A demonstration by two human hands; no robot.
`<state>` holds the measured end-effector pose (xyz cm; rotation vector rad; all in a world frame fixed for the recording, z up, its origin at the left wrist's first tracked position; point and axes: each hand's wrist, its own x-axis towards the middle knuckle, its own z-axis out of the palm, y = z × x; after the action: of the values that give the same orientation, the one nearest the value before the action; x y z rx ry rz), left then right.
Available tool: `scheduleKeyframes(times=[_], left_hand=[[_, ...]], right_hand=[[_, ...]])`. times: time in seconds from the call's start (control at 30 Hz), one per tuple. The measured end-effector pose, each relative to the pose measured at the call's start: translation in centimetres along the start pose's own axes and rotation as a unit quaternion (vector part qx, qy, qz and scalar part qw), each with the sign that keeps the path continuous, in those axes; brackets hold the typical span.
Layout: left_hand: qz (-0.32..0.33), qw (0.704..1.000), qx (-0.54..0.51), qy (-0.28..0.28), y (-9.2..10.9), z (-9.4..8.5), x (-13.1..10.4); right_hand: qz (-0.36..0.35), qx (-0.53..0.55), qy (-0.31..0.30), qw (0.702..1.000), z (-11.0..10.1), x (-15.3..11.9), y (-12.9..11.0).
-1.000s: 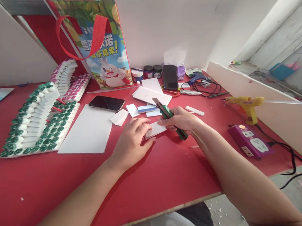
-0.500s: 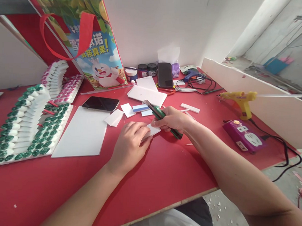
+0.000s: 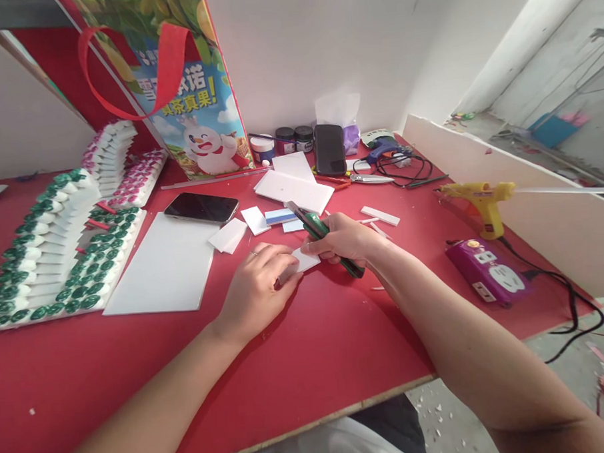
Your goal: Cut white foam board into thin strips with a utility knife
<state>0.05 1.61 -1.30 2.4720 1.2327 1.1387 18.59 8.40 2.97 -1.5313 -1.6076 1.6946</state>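
Observation:
My left hand (image 3: 261,280) is closed on a small white board piece (image 3: 305,260), fingers along its top and thumb at the near edge. The far corner of that piece reaches my right hand (image 3: 343,239), whose fingers are wrapped round a green utility knife (image 3: 316,226). The knife's blade points up and away to the left, above the table. Just beyond my hands lie small white cut pieces (image 3: 229,236), a blue-and-white strip (image 3: 281,217) and larger white boards (image 3: 294,191).
A phone (image 3: 202,207) rests on a white sheet (image 3: 158,266); left is a model with green discs (image 3: 81,283). At the back are scissors (image 3: 372,178), paint jars (image 3: 285,140) and another phone (image 3: 329,149). A yellow glue gun (image 3: 486,202) and purple power strip (image 3: 487,272) stand right.
The left fingers and thumb have shifted slightly on the white piece, showing a little more of it. The right hand and knife have hardly moved.

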Motion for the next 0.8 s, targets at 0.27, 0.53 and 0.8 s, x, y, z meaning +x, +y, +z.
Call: scheduleKeyframes(times=[0.27, 0.53, 0.8], left_hand=[[-0.052, 0.998, 0.005, -0.046, 0.0, -0.3, 0.2], [-0.091, 0.994, -0.025, -0.049, -0.2, -0.2, 0.2], [-0.109, 0.992, -0.034, -0.060, -0.3, -0.2, 0.1]], right_hand=[[-0.033, -0.248, 0.118, 0.961, -0.7, -1.2, -0.8], [-0.004, -0.249, 0.083, 0.965, -0.6, -1.0, -0.5], [0.014, -0.327, 0.089, 0.941, 0.4, -0.4, -0.3]])
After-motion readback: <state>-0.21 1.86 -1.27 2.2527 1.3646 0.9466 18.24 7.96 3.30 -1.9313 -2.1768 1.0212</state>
